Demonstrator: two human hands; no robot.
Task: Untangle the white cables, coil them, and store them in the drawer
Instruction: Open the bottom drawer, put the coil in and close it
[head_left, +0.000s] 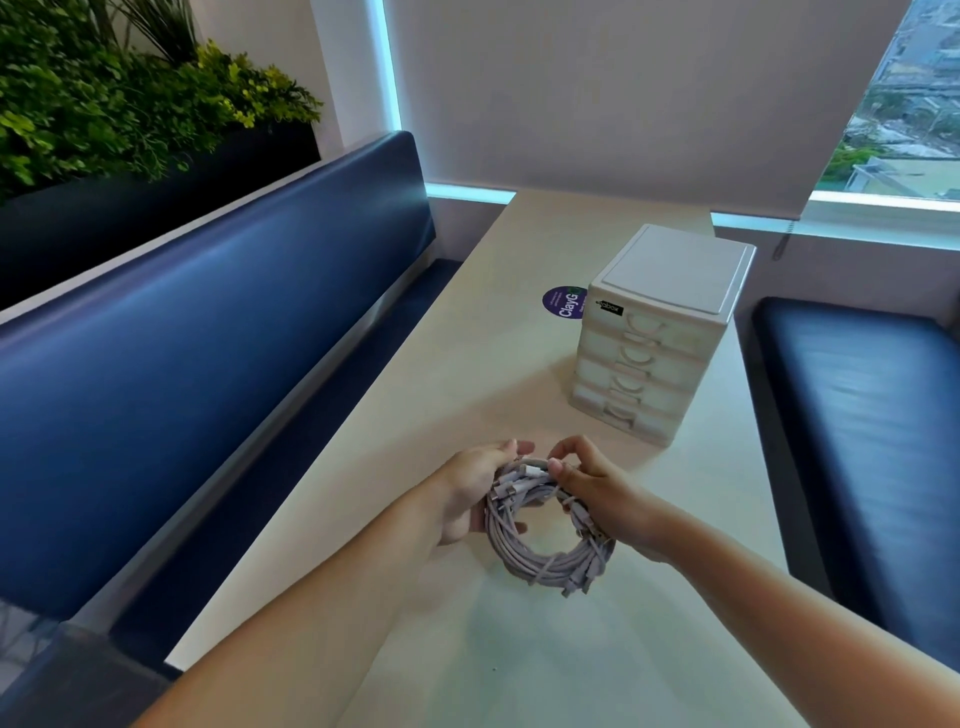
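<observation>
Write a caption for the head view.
Left hand and right hand hold coiled white cables near the closed drawer unit.

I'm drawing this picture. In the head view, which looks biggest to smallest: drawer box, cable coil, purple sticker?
1. drawer box
2. cable coil, though it is nearer the camera, which makes it look bigger
3. purple sticker, partly hidden behind the box

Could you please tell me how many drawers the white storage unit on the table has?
4, stacked in the storage unit on the table: top drawer, second drawer, third drawer, bottom drawer. All look closed.
</observation>
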